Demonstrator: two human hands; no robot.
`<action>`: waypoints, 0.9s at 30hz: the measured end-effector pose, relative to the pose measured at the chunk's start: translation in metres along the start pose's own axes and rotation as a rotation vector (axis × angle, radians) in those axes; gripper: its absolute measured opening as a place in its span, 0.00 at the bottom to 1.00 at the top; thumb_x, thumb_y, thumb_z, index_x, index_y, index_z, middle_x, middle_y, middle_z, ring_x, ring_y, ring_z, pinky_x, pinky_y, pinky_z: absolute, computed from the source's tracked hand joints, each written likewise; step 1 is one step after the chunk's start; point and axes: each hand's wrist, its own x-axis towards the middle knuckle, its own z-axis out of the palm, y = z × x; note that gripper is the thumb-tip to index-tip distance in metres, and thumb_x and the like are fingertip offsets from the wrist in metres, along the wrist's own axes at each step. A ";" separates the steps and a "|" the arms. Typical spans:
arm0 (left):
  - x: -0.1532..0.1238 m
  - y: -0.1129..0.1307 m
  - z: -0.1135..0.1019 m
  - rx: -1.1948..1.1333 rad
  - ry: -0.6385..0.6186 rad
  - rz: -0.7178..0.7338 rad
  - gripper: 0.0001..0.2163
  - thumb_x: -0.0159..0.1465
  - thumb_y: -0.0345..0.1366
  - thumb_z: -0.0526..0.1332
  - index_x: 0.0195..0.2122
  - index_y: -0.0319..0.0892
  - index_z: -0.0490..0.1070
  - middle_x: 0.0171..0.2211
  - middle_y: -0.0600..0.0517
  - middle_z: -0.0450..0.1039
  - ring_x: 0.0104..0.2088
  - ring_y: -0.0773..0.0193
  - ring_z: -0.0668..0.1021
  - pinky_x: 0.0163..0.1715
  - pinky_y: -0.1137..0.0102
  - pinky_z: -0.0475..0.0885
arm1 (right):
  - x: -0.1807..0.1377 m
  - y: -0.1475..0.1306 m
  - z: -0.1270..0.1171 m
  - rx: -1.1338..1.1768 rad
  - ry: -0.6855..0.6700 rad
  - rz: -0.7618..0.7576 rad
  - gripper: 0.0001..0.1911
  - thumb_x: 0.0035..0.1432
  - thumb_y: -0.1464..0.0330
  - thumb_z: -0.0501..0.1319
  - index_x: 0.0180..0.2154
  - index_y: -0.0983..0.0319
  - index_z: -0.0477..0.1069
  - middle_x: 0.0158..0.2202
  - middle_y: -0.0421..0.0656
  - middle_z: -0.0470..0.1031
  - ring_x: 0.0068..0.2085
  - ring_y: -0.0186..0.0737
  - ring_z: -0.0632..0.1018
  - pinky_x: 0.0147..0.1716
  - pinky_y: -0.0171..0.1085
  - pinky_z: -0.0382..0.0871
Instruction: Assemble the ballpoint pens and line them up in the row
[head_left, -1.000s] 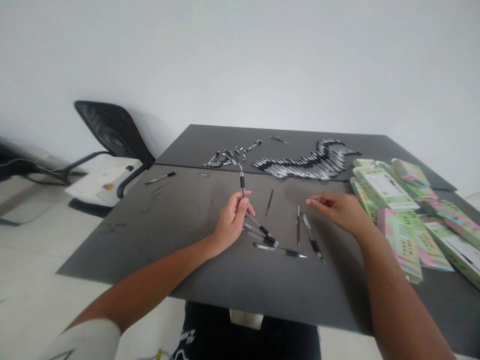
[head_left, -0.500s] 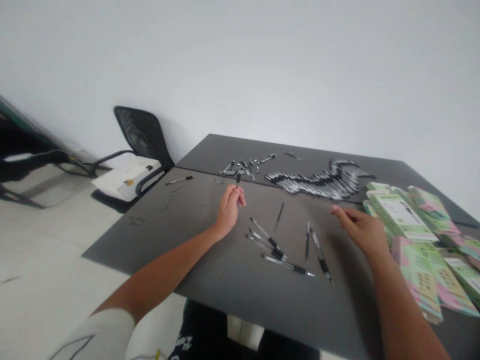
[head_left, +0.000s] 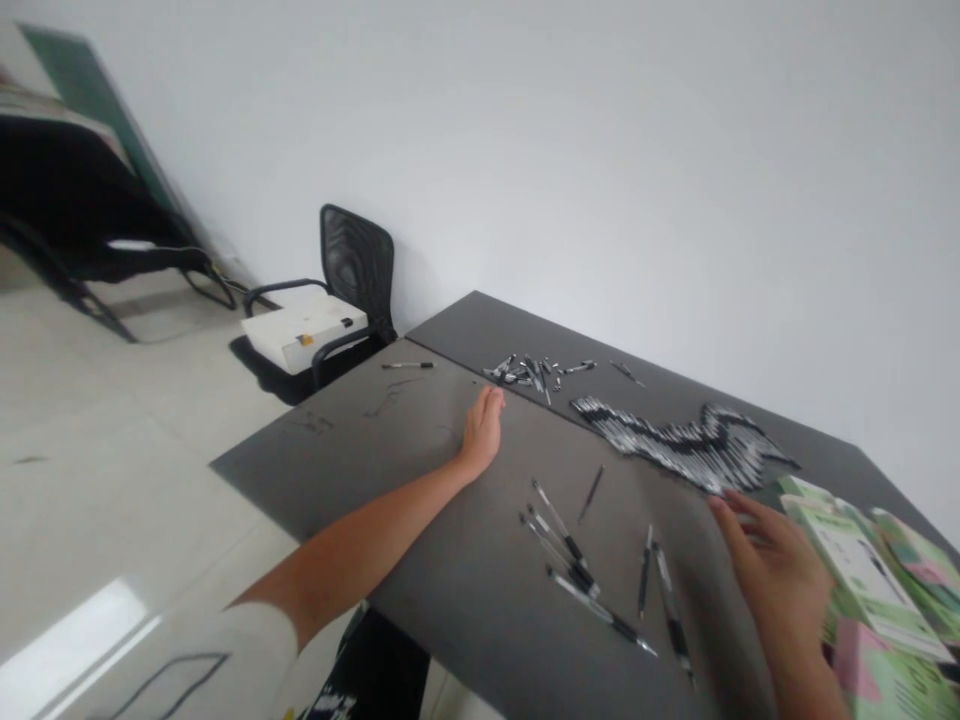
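My left hand (head_left: 482, 432) reaches toward a loose pile of pen parts (head_left: 529, 372) at the back of the table. Its fingers are pressed together; what they hold, if anything, is hidden. My right hand (head_left: 780, 560) is beside the near right end of a long wavy row of black-and-clear pens (head_left: 675, 445). Its fingers are loosely bent and apart, with nothing visible between them. Several clear pens with black grips (head_left: 559, 565) lie between my arms. A thin dark pen piece (head_left: 591, 493) rests behind them, and another pen (head_left: 675, 615) lies nearer my right hand.
Green and pink boxes (head_left: 862, 570) are stacked at the table's right side. A single pen (head_left: 409, 365) lies near the left edge of the grey table (head_left: 337, 480). A black chair (head_left: 358, 265) beyond it carries a white box (head_left: 304, 330). A wall (head_left: 600, 150) stands behind.
The view has turned left. My left hand has reached toward the pile; the black-gripped pen upright in it earlier no longer shows clearly. My right hand's fingers have loosened, closer to the pen row.
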 end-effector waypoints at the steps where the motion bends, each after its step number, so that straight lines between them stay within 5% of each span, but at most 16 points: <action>1: 0.001 0.000 0.001 0.018 0.019 -0.007 0.13 0.75 0.44 0.64 0.51 0.38 0.76 0.45 0.47 0.79 0.41 0.59 0.82 0.42 0.60 0.81 | 0.007 -0.009 0.004 0.015 -0.019 -0.045 0.31 0.62 0.43 0.64 0.49 0.60 0.84 0.43 0.53 0.85 0.33 0.56 0.84 0.37 0.52 0.78; 4: 0.002 0.001 0.003 0.071 0.043 -0.021 0.14 0.76 0.46 0.63 0.45 0.39 0.75 0.39 0.50 0.77 0.37 0.60 0.80 0.41 0.61 0.79 | 0.041 -0.044 0.029 0.019 -0.171 -0.265 0.29 0.63 0.43 0.63 0.48 0.58 0.85 0.46 0.51 0.87 0.33 0.50 0.84 0.37 0.47 0.79; 6: 0.001 0.004 0.004 0.093 0.029 -0.018 0.16 0.78 0.47 0.59 0.39 0.40 0.73 0.33 0.53 0.74 0.34 0.61 0.78 0.39 0.63 0.75 | 0.074 -0.071 0.057 -0.044 -0.389 -0.417 0.26 0.66 0.47 0.61 0.50 0.57 0.85 0.46 0.49 0.88 0.39 0.50 0.86 0.41 0.44 0.79; 11: -0.002 0.008 0.004 0.114 -0.022 0.004 0.20 0.81 0.43 0.47 0.31 0.46 0.63 0.26 0.56 0.64 0.30 0.60 0.72 0.35 0.66 0.64 | 0.152 -0.117 0.147 -0.171 -0.562 -0.479 0.15 0.66 0.60 0.65 0.48 0.56 0.87 0.44 0.46 0.89 0.47 0.51 0.87 0.48 0.42 0.79; 16: -0.003 0.006 0.007 0.110 -0.051 0.012 0.18 0.80 0.44 0.46 0.32 0.47 0.61 0.26 0.56 0.63 0.28 0.60 0.69 0.32 0.66 0.58 | 0.181 -0.126 0.212 -0.286 -0.697 -0.502 0.13 0.71 0.64 0.64 0.52 0.59 0.82 0.47 0.47 0.87 0.49 0.47 0.86 0.53 0.47 0.79; 20: -0.003 0.007 0.009 0.111 -0.066 0.002 0.18 0.80 0.44 0.47 0.32 0.47 0.60 0.25 0.57 0.61 0.27 0.61 0.68 0.31 0.66 0.55 | 0.187 -0.128 0.235 -0.325 -0.751 -0.508 0.16 0.73 0.59 0.64 0.55 0.61 0.78 0.55 0.48 0.81 0.53 0.46 0.83 0.56 0.53 0.77; 27: -0.004 0.010 0.008 0.116 -0.075 -0.010 0.18 0.80 0.44 0.47 0.31 0.47 0.59 0.24 0.58 0.59 0.26 0.62 0.67 0.30 0.66 0.54 | 0.198 -0.137 0.248 -0.391 -0.795 -0.493 0.16 0.72 0.59 0.64 0.54 0.61 0.77 0.54 0.48 0.80 0.52 0.47 0.82 0.53 0.51 0.79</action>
